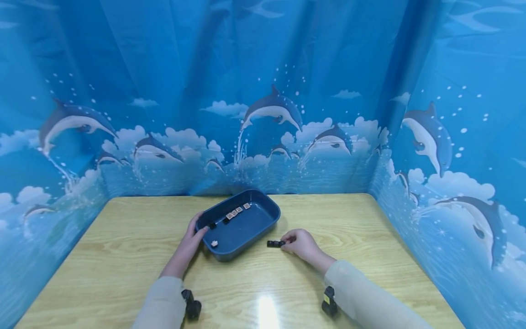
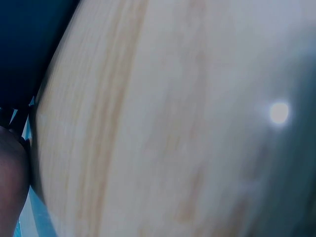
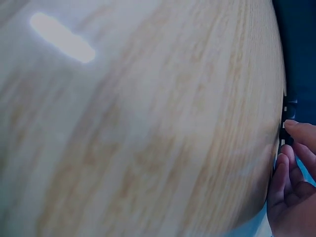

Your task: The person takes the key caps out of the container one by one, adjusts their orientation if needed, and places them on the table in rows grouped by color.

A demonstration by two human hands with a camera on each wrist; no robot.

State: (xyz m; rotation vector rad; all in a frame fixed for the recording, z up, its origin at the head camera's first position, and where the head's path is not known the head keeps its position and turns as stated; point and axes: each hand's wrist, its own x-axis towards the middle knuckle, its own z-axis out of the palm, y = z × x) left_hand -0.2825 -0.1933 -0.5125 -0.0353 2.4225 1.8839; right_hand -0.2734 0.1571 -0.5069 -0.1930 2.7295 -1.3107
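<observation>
A dark blue rectangular tray (image 1: 263,234) lies at an angle near the back of the table. My left hand (image 1: 192,235) grips its left end, with the thumb at the rim. Inside it are several small pale cubes (image 1: 234,213) with printed marks in a broken line, two black cubes (image 1: 226,220), and a lone pale cube (image 1: 214,243) near the front. Right of the tray, a short row of black cubes (image 1: 274,244) sits on the table. With thumb and fingers, my right hand (image 1: 302,246) pinches the black cube (image 3: 285,134) at the row's right end.
The wooden table (image 1: 370,274) carries a bright light reflection near its front. Dolphin-printed blue curtains (image 1: 255,151) stand along its back and sides. Each sleeve bears a black wrist camera (image 1: 329,301).
</observation>
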